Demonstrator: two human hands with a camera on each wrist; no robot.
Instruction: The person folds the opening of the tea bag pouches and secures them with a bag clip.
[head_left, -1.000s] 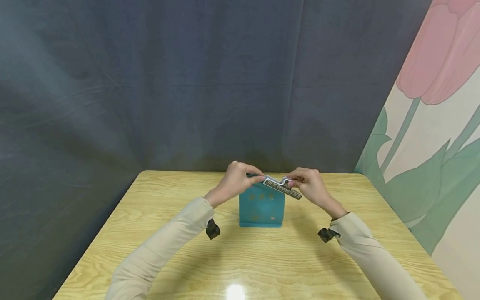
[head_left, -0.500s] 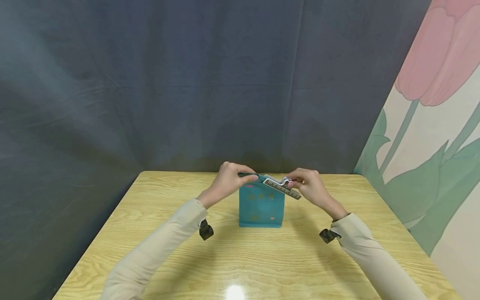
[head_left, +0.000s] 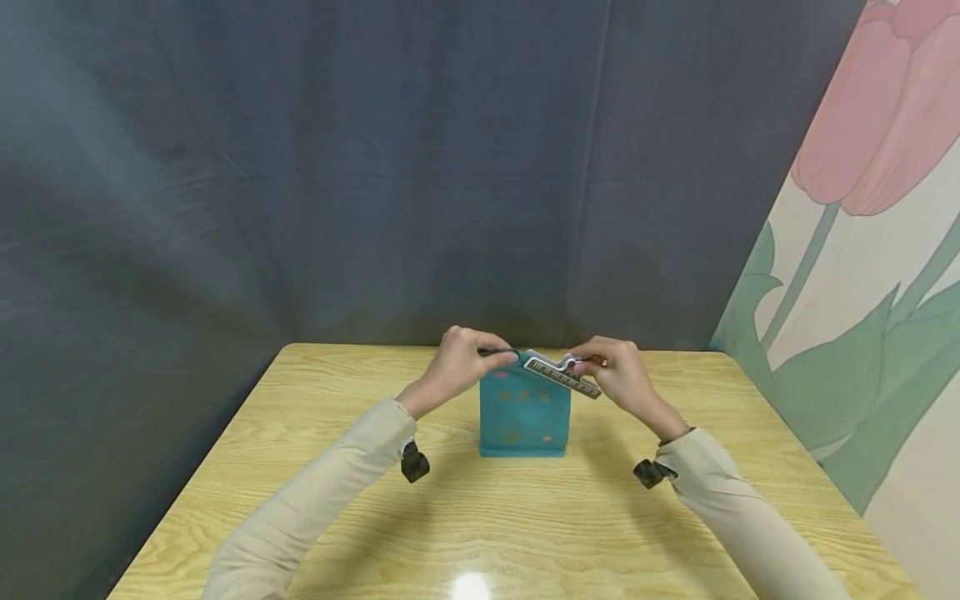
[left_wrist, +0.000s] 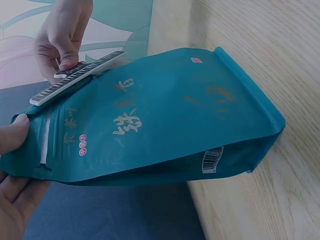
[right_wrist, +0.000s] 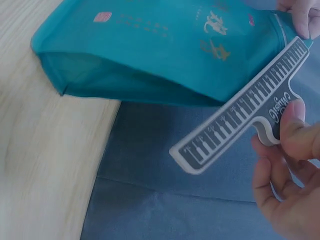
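Note:
A teal tea bag stands upright on the table, with gold and white lettering and a barcode on its side. My left hand pinches its top edge at the left corner, thumb in front. My right hand grips the handle of a long clip with a piano-key pattern and the word Music, thumb on the near side. The clip slants across the top right of the bag, its left end over the bag's top edge and its lower right end sticking out past the side. A pale seal strip runs below the bag's top.
The wooden table ends at a dark blue curtain behind the bag. On the right rises a wall painted with pink tulips and green leaves. A black wrist camera hangs at the left cuff, another at the right.
My left hand has slid a little left along the bag's top, off the clip's end, and still pinches the bag. The right hand and the clip have hardly moved.

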